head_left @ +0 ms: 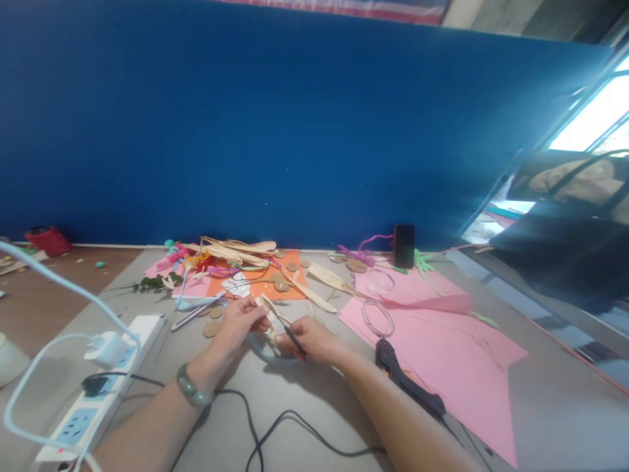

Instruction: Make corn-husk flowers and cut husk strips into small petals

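Power strip up close, husk-like strip between two hands

The white power strip point(76, 426) lies nearest, below and left of the left hand point(250, 316), with a white charger point(109, 349) and a black plug point(95, 385) in its sockets. That hand, a green bangle point(192, 387) on its wrist, pinches the pale husk-like strip point(263, 303) between thumb and fingers. The right hand point(312, 339), just beside it, is curled around a dark tool, probably scissors point(293, 337), though the fingers cover much of it; the blade reaches up to the strip. To the right of that hand, a black glue gun point(410, 381) rests by large pink paper point(442, 347). Beyond the left hand, more pale strips point(240, 249) are heaped by an orange sheet point(296, 288), and round brown discs point(211, 328) lie near its fingers. Beyond the right hand, a black box point(403, 246) stands close to the blue partition point(295, 131).
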A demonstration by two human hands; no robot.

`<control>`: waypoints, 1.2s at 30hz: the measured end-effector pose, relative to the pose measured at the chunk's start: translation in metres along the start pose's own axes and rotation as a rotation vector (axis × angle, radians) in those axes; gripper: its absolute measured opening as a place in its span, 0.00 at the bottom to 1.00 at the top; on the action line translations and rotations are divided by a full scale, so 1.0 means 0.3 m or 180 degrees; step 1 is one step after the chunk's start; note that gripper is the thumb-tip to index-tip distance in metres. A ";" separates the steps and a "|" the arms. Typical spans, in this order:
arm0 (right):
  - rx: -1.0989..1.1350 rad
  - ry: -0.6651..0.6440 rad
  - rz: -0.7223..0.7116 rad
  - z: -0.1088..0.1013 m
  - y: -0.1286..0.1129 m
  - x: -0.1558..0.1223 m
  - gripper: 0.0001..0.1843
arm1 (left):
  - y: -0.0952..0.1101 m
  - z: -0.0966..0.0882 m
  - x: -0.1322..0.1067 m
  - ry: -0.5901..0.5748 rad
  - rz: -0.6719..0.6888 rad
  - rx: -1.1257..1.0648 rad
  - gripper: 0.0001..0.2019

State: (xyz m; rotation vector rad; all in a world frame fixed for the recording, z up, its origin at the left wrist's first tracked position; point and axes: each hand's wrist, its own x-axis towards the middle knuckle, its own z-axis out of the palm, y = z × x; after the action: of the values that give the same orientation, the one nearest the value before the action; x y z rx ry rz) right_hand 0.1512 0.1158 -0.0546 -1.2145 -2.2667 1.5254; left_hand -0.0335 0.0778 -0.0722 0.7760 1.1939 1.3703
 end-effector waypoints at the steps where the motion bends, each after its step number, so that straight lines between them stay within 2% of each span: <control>1: -0.0014 -0.0012 0.0007 0.001 0.003 0.002 0.28 | -0.001 0.001 0.000 0.0008 -0.0037 -0.0013 0.12; 9: -0.0108 0.0037 0.0098 0.014 0.001 0.000 0.27 | -0.022 0.007 0.012 0.0128 -0.0405 -0.0142 0.08; 21: -0.0278 -0.0023 0.0192 0.007 0.012 0.003 0.29 | -0.036 -0.009 0.026 -0.0001 -0.0490 -0.0094 0.10; 27: -0.0185 -0.0039 0.0130 -0.001 0.009 0.000 0.25 | -0.021 -0.008 0.019 -0.0060 -0.0489 0.0005 0.11; 31: -0.0031 0.0053 0.0119 -0.018 -0.013 -0.003 0.25 | 0.003 -0.019 0.022 0.0057 -0.0359 0.0075 0.12; 36: -0.0161 0.0593 0.0086 -0.030 -0.019 0.011 0.26 | 0.023 -0.051 0.040 0.0391 0.0169 0.0404 0.12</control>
State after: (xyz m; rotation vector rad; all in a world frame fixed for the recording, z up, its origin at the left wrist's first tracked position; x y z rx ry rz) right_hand 0.1508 0.1236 -0.0467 -1.3450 -2.1885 1.3102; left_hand -0.0520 0.0867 -0.0721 0.8271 1.3756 1.4128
